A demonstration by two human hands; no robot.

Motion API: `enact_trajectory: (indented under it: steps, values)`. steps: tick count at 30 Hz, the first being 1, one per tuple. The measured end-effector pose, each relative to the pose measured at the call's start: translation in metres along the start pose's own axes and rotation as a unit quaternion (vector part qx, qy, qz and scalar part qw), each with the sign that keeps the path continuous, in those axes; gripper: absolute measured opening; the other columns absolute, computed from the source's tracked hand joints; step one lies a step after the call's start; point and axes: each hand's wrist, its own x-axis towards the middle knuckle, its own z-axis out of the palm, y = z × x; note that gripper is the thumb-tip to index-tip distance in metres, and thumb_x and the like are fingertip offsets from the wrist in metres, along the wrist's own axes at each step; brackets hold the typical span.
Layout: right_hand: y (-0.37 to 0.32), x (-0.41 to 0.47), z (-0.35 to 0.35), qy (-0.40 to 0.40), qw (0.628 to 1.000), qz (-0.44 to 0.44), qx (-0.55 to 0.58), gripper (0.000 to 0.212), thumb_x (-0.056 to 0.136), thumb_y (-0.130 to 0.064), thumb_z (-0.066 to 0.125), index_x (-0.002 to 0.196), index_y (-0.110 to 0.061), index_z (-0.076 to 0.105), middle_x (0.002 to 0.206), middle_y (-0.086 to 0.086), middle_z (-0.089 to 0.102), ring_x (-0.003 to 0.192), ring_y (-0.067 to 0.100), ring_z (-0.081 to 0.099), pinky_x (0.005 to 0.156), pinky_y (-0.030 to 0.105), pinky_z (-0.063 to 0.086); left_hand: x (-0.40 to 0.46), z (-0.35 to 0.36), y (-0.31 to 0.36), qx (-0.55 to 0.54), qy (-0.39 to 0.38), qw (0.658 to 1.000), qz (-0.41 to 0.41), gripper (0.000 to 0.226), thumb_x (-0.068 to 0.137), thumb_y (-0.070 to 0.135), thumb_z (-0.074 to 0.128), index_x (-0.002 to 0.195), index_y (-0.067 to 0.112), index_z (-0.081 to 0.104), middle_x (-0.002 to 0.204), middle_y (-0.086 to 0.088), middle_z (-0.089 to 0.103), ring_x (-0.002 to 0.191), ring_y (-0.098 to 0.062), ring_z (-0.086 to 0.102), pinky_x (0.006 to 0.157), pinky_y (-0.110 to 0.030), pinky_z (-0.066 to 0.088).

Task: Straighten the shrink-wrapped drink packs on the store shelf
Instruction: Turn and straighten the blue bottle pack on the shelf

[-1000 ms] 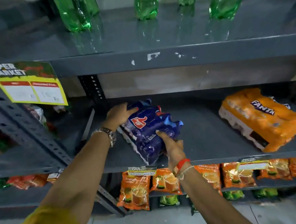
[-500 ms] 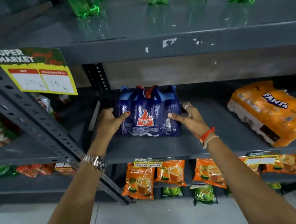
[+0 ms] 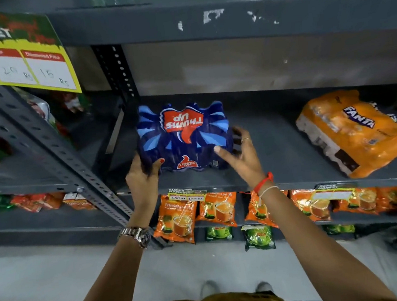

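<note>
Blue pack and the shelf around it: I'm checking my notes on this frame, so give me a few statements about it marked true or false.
1. The blue pack sits on the same shelf as the orange pack. True.
2. The left hand touches the blue pack's lower left corner. True.
3. The right hand is clenched in a fist. False: its fingers are spread open at the pack's right side.
4. The orange pack sits square to the shelf edge. False: it lies askew, at an angle.
5. The wristwatch is on the right wrist. False: it is on the left wrist; the right one wears thread bands.
</note>
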Motion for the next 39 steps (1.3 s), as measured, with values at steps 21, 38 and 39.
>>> enact_trajectory:
  steps: [21, 38, 39]
  values:
    - [-0.007, -0.04, 0.037, -0.032, 0.992, 0.036, 0.119, 0.006, 0.082, -0.032, 0.048, 0.083, -0.027, 0.044, 0.105, 0.006, 0.04, 0.101, 0.016, 0.047, 0.091, 0.026, 0.046, 0.038, 0.013, 0.06, -0.342, -0.241, 0.878, -0.233, 0.046, 0.09, 0.052, 0.039, 0.104, 0.018, 0.067, 0.097, 0.0, 0.075, 0.091, -0.017, 0.069, 0.092, -0.036, 0.052]
    - [-0.047, 0.073, 0.038, 0.043, 0.994, 0.094, 0.03, 0.065, 0.096, -0.041, 0.04, 0.147, -0.007, 0.017, 0.154, 0.013, 0.022, 0.141, 0.025, 0.026, 0.115, 0.036, 0.025, -0.083, 0.028, 0.043, -0.322, 0.021, 0.943, -0.076, 0.036, 0.084, 0.026, 0.054, 0.114, 0.029, 0.035, 0.129, -0.004, 0.04, 0.117, -0.01, 0.048, 0.086, -0.02, 0.05]
    - [-0.05, 0.081, 0.037, 0.01, 0.991, 0.126, 0.041, 0.071, 0.095, -0.046, 0.037, 0.149, -0.008, 0.011, 0.156, 0.013, 0.02, 0.144, 0.028, 0.025, 0.116, 0.04, 0.025, -0.081, 0.028, 0.042, -0.31, 0.001, 0.948, -0.077, 0.041, 0.084, 0.029, 0.053, 0.119, 0.029, 0.032, 0.134, -0.003, 0.037, 0.123, -0.011, 0.045, 0.089, -0.019, 0.05]
